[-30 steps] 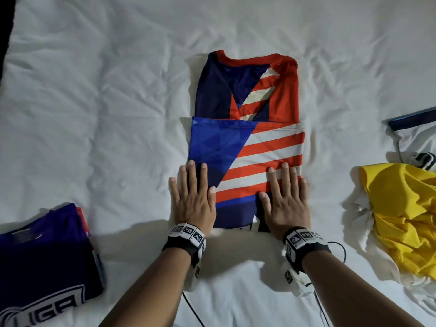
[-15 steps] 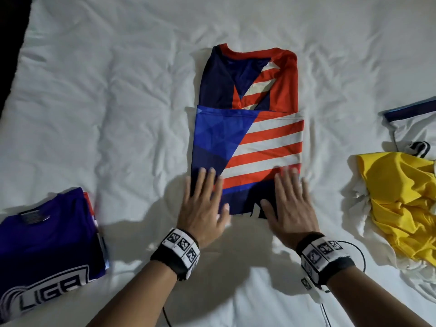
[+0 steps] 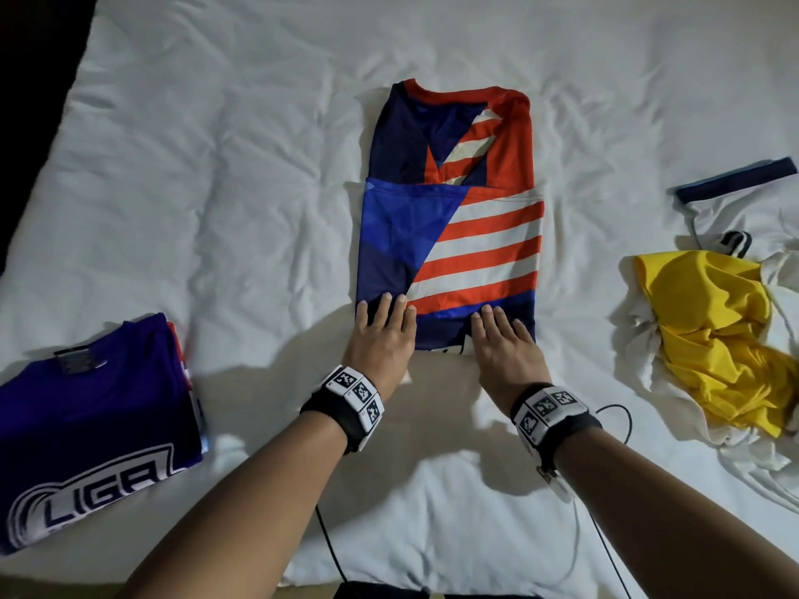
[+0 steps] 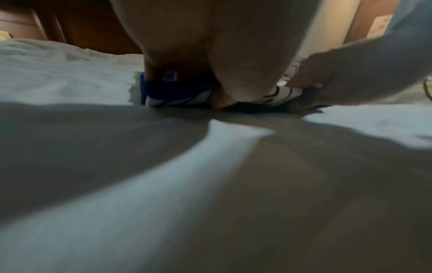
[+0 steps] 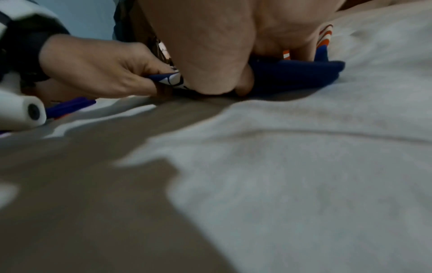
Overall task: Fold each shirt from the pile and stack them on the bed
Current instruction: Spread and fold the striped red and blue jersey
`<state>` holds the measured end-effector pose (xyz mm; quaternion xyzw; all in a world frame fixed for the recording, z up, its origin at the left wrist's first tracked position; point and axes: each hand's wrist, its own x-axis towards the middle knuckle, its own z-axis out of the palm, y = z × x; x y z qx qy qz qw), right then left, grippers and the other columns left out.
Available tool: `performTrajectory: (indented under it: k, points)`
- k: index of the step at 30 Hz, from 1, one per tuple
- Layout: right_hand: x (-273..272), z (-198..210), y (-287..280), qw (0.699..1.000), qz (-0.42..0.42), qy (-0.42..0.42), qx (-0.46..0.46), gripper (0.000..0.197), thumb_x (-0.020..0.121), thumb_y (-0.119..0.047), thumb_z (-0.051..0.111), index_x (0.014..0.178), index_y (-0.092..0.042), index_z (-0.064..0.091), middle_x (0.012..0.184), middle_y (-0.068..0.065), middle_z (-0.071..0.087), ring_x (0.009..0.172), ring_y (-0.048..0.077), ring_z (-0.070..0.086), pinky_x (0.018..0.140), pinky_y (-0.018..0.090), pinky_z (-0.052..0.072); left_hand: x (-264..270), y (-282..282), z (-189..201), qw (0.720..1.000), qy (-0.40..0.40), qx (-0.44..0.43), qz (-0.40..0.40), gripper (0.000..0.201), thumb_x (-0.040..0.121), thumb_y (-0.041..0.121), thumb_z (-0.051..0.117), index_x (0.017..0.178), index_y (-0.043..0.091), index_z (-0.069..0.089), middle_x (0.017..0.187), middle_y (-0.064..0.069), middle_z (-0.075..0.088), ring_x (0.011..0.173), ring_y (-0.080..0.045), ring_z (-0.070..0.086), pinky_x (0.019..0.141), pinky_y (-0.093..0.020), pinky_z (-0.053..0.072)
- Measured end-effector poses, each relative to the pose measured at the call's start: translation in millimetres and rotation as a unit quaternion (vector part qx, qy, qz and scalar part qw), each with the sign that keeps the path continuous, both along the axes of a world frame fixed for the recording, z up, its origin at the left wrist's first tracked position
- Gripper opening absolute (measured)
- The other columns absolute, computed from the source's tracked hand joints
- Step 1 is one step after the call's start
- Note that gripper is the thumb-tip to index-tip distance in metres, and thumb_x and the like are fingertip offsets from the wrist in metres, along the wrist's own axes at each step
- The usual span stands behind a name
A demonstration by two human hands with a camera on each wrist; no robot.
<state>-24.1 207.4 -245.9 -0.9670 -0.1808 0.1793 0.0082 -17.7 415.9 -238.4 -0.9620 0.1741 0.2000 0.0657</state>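
Observation:
A red, white and blue striped shirt (image 3: 467, 235) lies partly folded in the middle of the white bed (image 3: 216, 188), collar at the far end. My left hand (image 3: 382, 335) grips its near left edge and my right hand (image 3: 503, 343) its near right edge. Fingers lie on top. In the left wrist view my left hand (image 4: 233, 55) has its thumb tucked under the shirt (image 4: 177, 92). The right wrist view shows my right hand (image 5: 222, 46) pinching the navy hem (image 5: 292, 75) the same way, beside my left hand (image 5: 93, 70).
A folded purple shirt (image 3: 95, 408) with white lettering tops a small stack at the near left. At the right lies the unfolded pile: a crumpled yellow shirt (image 3: 713, 330) on white ones (image 3: 743, 201). Cables (image 3: 614, 425) trail from my wrists. The bed's left edge is dark.
Both hands slid back toward me from lying flat on the shirt's lower half to its near edge, and the thumbs went under the fold.

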Motion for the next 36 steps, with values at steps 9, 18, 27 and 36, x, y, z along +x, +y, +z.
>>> performTrajectory:
  k: [9, 18, 27, 36]
  points:
    - [-51.7, 39.5, -1.3, 0.995, -0.05, 0.047, 0.066, 0.033, 0.064, 0.004, 0.066, 0.096, -0.005, 0.066, 0.093, 0.012, 0.069, 0.092, 0.035, 0.065, 0.079, 0.036, 0.05, -60.3, 1.0, 41.7, 0.997, 0.071, -0.033, 0.027, 0.048, 0.097, 0.007, 0.039, 0.145, 0.009, 0.044, 0.158, -0.011, 0.041, 0.146, -0.028, 0.035, 0.117, -0.055, 0.029]
    - [-88.7, 94.1, -8.9, 0.98, -0.025, 0.195, 0.0, 0.031, 0.087, -0.022, 0.049, 0.117, -0.024, 0.056, 0.103, 0.009, 0.07, 0.093, 0.035, 0.065, 0.069, 0.035, 0.042, -101.1, 13.0, 92.3, 0.955, 0.254, -0.14, 0.06, 0.016, 0.102, 0.023, 0.045, 0.098, 0.016, 0.059, 0.105, -0.016, 0.068, 0.097, -0.04, 0.064, 0.076, -0.039, 0.047]
    - [-12.5, 91.1, -23.0, 0.949, -0.236, -0.056, 0.201, 0.023, 0.089, -0.037, 0.073, 0.09, -0.016, 0.067, 0.079, 0.011, 0.069, 0.074, 0.039, 0.063, 0.057, 0.037, 0.041, 20.3, 56.5, 109.3, 0.916, 0.174, -0.299, 0.202, 0.021, 0.087, 0.018, 0.067, 0.068, 0.011, 0.063, 0.058, -0.004, 0.057, 0.059, -0.021, 0.058, 0.057, -0.032, 0.042]
    - [87.8, 18.9, -33.3, 0.859, -0.396, -0.012, 0.326, 0.011, 0.094, -0.023, 0.068, 0.1, -0.016, 0.075, 0.091, 0.006, 0.071, 0.083, 0.023, 0.058, 0.071, 0.027, 0.037, 106.7, 58.0, 11.8, 0.8, 0.009, -0.428, 0.421, 0.004, 0.087, 0.02, 0.079, 0.085, 0.02, 0.075, 0.08, -0.009, 0.076, 0.077, -0.022, 0.071, 0.077, -0.035, 0.055]
